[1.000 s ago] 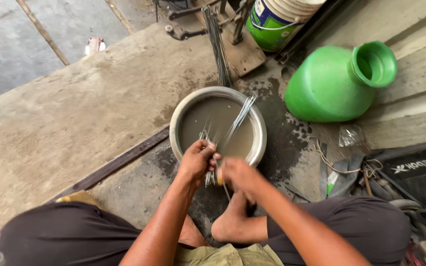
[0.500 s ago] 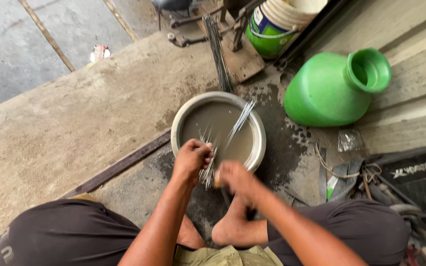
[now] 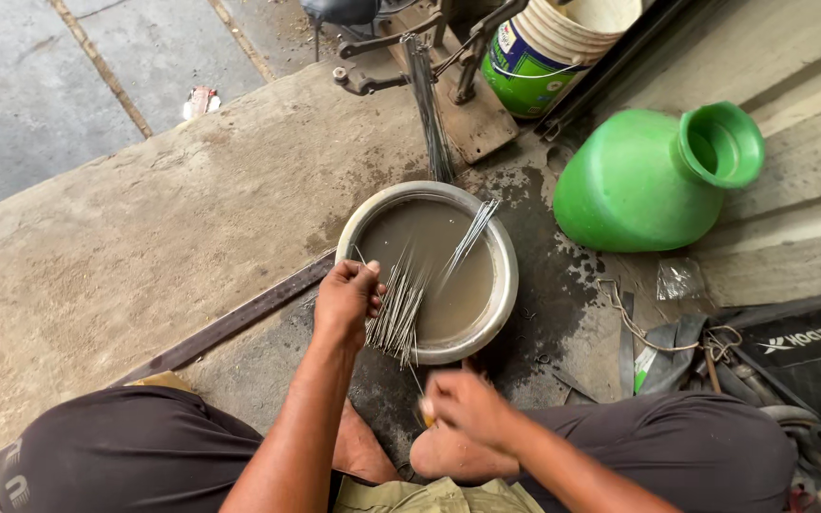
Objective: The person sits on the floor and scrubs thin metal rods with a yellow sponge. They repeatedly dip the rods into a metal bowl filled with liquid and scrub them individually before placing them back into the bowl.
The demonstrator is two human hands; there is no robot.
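The left hand [image 3: 346, 302] is closed around a fanned bundle of thin metal rods [image 3: 397, 312], holding them at the near rim of the round metal basin [image 3: 501, 285] so their far ends dip into the muddy grey water inside. The right hand [image 3: 467, 407] hangs just short of the basin's near edge, above a bare foot, fingers curled; it is blurred, and whether it pinches something small and yellowish I cannot tell. The step in hand looks like washing the rods in the basin, one fistful at a time. A second loose bundle of rods [image 3: 468, 237] lies slanted across the far side of the water, apart from the gripped ones. By my judgement the next move calls for the right hand to come back to the bundle and steady it without scattering the rods. Beyond the basin a long upright sheaf of rods [image 3: 427, 104] leans at a metal stand; to the right of the basin lies a green plastic jug [image 3: 648, 180] on its side. Compared with a second ago, both hands met over the bundle at the basin's near rim; now the right has drawn away toward the body and the left alone keeps the rods.
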